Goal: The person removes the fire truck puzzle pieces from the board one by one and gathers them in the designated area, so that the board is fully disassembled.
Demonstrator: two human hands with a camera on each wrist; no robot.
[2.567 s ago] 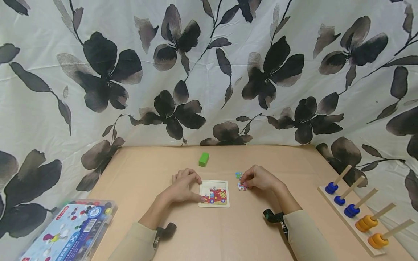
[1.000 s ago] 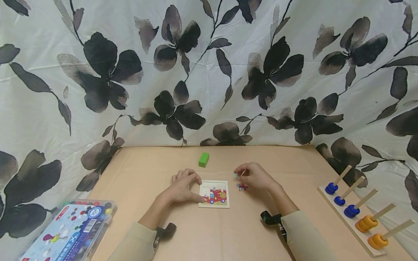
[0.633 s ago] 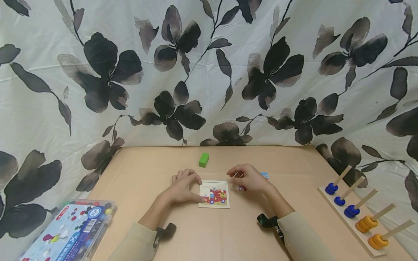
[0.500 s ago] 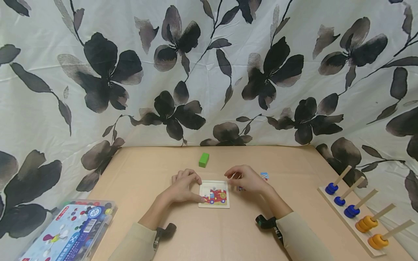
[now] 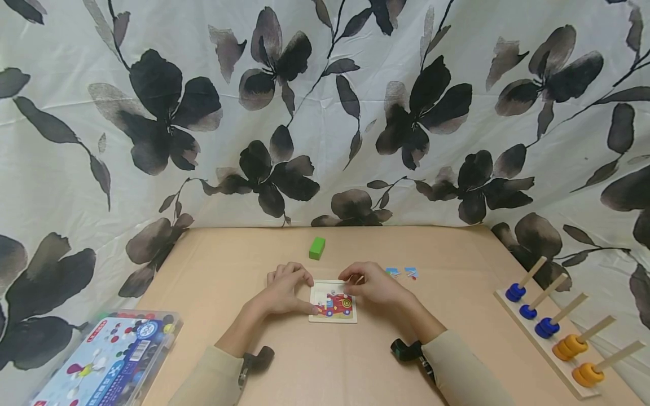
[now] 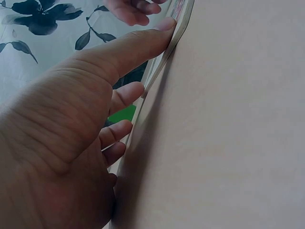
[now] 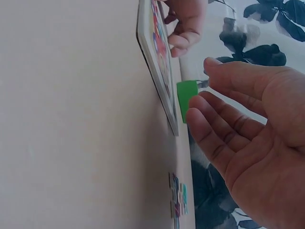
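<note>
My left hand point(image 5: 286, 288) holds a small wooden jigsaw puzzle tray point(image 5: 354, 319) by its left side. In the left wrist view the thumb lies over the tray's rim and the other fingers rest along its edge. A red tractor picture point(image 5: 337, 304) fills the lower part of the tray; the part above it is pale. Over the tray's upper right corner hovers my right hand point(image 5: 374, 283). Its thumb and fingers stand apart in the right wrist view, with no piece visible between them. Two blue puzzle pieces point(image 5: 411, 273) lie on the table beyond the right hand.
A green block point(image 5: 317, 248) stands behind the tray. At the right is a peg board with blue rings point(image 5: 547, 327) and orange rings point(image 5: 570, 347). A clear plastic box with a printed blue label point(image 5: 109, 361) sits at the front left. Floral cloth point(image 5: 350, 113) hangs behind the table.
My right hand has moved left from the loose pieces to the tray's upper right corner, uncovering two blue pieces. Its fingers were at those pieces earlier. The left hand and tray have stayed put.
</note>
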